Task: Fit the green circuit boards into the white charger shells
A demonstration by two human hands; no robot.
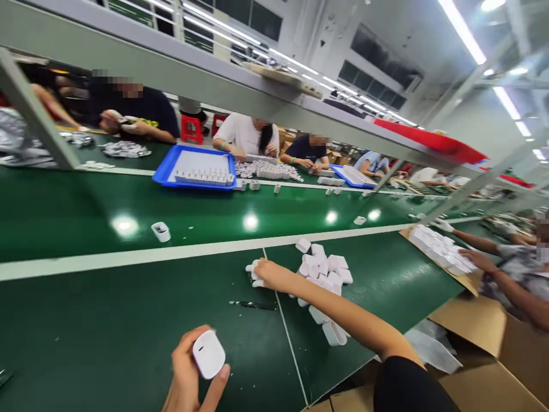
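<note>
My left hand (189, 372) grips a white plastic housing (209, 353), a rounded square shape with a small dark slot facing up. Further forward, my right hand (268, 274) reaches down to the green work surface, white covers on its fingertips. Its fingers are drawn together, and what they hold, if anything, is hidden. Just below it lies a thin black tool (253, 305), perhaps tweezers. Under and beside my right forearm spreads a pile of white hollow housings (319, 264), partly covered by the arm.
Beyond a pale strip (128, 256), a green belt (206, 220) carries a few white housings (161, 232). Blue trays (195, 186) stand along its far side, where several people work. At right, a co-worker's hands touch white parts on cardboard (444, 252); open cartons (476, 326) are below.
</note>
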